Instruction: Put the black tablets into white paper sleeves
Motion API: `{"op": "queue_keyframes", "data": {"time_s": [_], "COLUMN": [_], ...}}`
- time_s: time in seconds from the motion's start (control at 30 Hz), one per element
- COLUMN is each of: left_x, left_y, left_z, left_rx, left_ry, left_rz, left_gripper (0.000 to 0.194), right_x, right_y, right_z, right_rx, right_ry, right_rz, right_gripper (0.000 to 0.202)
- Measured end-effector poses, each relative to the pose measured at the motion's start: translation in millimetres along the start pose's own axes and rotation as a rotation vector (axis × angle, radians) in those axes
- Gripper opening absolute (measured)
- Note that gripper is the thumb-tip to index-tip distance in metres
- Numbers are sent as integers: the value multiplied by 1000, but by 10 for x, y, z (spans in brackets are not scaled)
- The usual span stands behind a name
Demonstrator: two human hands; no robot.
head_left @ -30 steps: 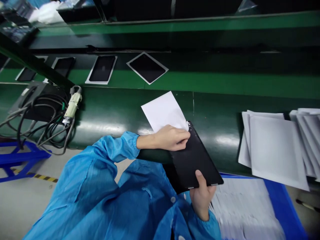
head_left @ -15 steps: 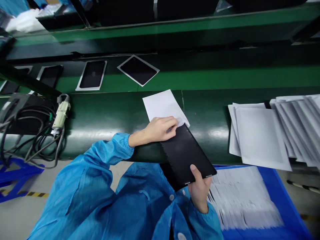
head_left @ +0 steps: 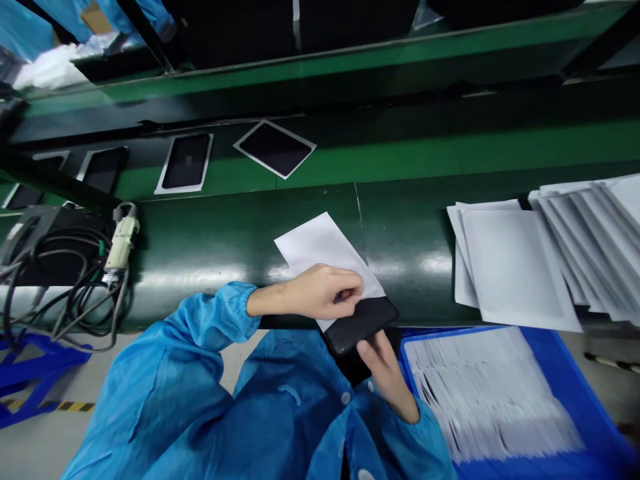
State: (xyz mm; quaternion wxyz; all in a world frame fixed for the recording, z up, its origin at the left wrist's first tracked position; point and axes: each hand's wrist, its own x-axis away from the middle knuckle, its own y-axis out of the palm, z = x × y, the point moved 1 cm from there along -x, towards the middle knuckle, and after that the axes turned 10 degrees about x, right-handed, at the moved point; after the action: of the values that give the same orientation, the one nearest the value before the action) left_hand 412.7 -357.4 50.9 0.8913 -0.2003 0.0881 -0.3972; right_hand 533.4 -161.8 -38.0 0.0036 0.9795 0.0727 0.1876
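Observation:
A white flat sleeve point(head_left: 323, 243) lies tilted at the near edge of the green bench. My left hand point(head_left: 327, 292) is closed on its opening edge, fingers curled in a pinch. Out of the sleeve's near end sticks a black tablet point(head_left: 363, 325); the rest of it is hidden inside. My right hand point(head_left: 384, 365) grips the tablet's near edge, the thumb on top and the other fingers partly hidden.
Several black tablets on white sleeves, one a tilted tablet point(head_left: 275, 148), lie along the green bench point(head_left: 425, 153). White sleeves point(head_left: 520, 267) are piled at right, above a blue bin point(head_left: 560, 373) packed with more. Cables and a pale power tool point(head_left: 121, 241) sit at left.
The tablet has slid up into the sleeve, so much less of it shows. My right hand has moved up and left with it, and the sleeve has come slightly nearer me.

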Motion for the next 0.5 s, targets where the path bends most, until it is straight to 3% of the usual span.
{"op": "queue_keyframes", "data": {"time_s": [0.17, 0.27, 0.33, 0.43, 0.5], "left_x": [-48, -74, -104, -206, -310], "left_y": [170, 319, 317, 68, -253], "left_z": [54, 81, 71, -70, -309], "left_rx": [48, -21, -22, -37, -139], "left_ry": [143, 204, 225, 245, 202], "left_rz": [-134, -187, -188, -106, 57], "left_gripper": [13, 16, 16, 20, 18], "right_x": [-125, -152, -145, -154, -185], "right_y": [-22, -1, -35, -187, -333], "right_z": [-34, 39, 99, 159, 177], "right_rx": [153, 200, 201, 141, 37], "right_ry": [-111, -117, -88, -62, -67], "right_rz": [144, 288, 396, 560, 644], "right_gripper": [43, 41, 42, 45, 45]}}
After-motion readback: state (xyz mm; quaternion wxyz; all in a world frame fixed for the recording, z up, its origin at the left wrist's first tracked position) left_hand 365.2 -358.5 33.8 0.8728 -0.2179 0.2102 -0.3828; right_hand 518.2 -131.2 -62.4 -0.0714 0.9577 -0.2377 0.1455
